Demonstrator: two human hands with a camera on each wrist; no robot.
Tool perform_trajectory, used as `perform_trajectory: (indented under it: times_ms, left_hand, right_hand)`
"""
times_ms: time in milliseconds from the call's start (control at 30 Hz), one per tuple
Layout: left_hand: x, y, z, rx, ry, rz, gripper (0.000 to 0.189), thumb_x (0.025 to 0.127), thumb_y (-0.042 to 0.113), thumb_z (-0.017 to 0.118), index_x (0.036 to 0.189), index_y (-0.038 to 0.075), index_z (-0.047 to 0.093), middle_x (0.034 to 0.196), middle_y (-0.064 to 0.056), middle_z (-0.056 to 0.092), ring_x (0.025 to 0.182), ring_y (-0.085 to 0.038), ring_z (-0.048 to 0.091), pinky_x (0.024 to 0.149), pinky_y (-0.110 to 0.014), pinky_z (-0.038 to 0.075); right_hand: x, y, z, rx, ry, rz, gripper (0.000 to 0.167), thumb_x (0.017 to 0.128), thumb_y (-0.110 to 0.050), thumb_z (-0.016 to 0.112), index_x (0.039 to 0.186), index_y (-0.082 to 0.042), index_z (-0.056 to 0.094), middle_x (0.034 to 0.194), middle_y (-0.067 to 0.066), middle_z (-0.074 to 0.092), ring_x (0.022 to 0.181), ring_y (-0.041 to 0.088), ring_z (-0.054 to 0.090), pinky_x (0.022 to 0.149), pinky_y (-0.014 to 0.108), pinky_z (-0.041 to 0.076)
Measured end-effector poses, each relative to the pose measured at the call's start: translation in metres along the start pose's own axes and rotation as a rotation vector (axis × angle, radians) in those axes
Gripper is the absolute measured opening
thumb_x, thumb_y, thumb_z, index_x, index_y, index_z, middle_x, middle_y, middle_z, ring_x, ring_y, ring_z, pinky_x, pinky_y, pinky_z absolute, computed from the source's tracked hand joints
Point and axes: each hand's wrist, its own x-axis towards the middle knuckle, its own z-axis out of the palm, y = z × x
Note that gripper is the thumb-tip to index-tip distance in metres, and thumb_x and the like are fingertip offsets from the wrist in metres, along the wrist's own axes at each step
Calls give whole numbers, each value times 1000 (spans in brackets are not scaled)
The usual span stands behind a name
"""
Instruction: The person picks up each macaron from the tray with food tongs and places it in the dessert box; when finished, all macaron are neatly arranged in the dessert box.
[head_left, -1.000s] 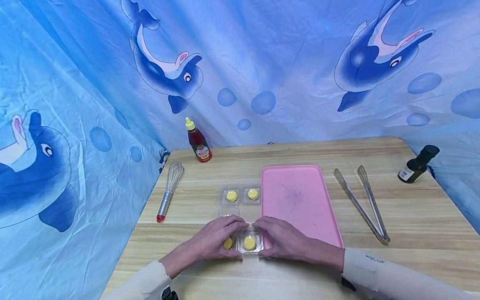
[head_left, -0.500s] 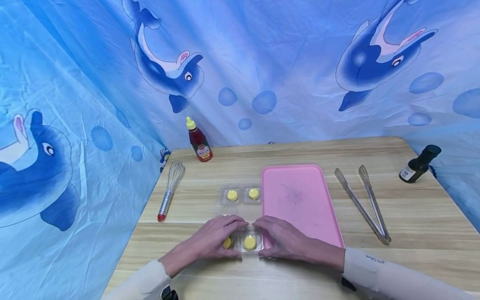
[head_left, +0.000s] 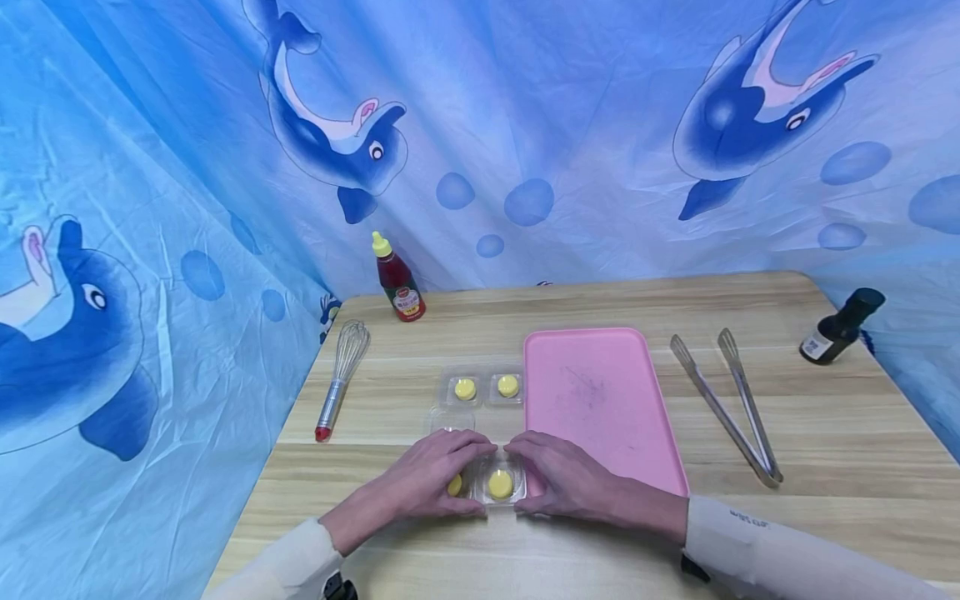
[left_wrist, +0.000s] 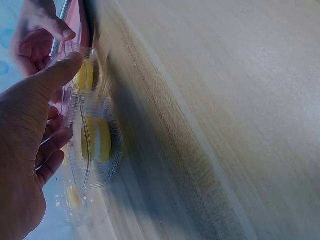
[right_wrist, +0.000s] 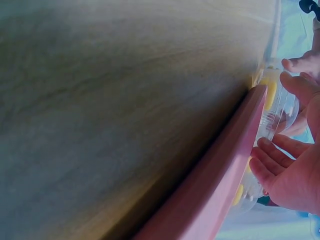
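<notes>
A clear plastic box [head_left: 480, 493] with a yellow macaron [head_left: 500, 484] inside lies between my two hands. My left hand [head_left: 431, 475] grips its left side, thumb at the near edge and fingers at the far one. From the other side my right hand [head_left: 562, 475] holds it the same way, over the pink tray's edge. Under my left palm is a second box [left_wrist: 107, 165], partly hidden, whose macaron [left_wrist: 96, 139] shows pale filling in the left wrist view. Two more boxed macarons [head_left: 465, 389] [head_left: 508, 386] sit farther back. An open-looking clear lid [head_left: 452, 419] stands behind my left hand.
The pink tray [head_left: 592, 400] lies right of the boxes. Metal tongs [head_left: 731, 412] rest beyond it, with a dark bottle [head_left: 840, 327] at the right edge. A whisk [head_left: 341, 379] and a red sauce bottle [head_left: 401, 283] are at the left. A dolphin-print curtain [head_left: 480, 125] hangs behind the table.
Both hands keep their places around the box. The clear lid behind my left hand has shifted slightly to the left.
</notes>
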Motion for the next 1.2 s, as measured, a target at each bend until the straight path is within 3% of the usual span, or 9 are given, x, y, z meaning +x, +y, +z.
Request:
perform_trajectory:
  times_ms: [567,1200]
  left_hand:
    - [9,4,-3,21,-25,-13,81,77,62,89,140,17,66,135,5,66,119,-14,63,103,-37,54]
    - [6,4,-2,36,-10,-5,87,75,64,89,142,17,62,142,0,63,127,-20,62,112,-43,50]
  right_hand:
    - [0,-4,0,-9,9,52,76,73,-36,99,134,-3,67,130,8,70,120,22,66,108,41,55]
    - [-1,-7,1,-14,4,62,83,71,-39,99,138,-4,65,135,8,68,124,24,65,109,43,55]
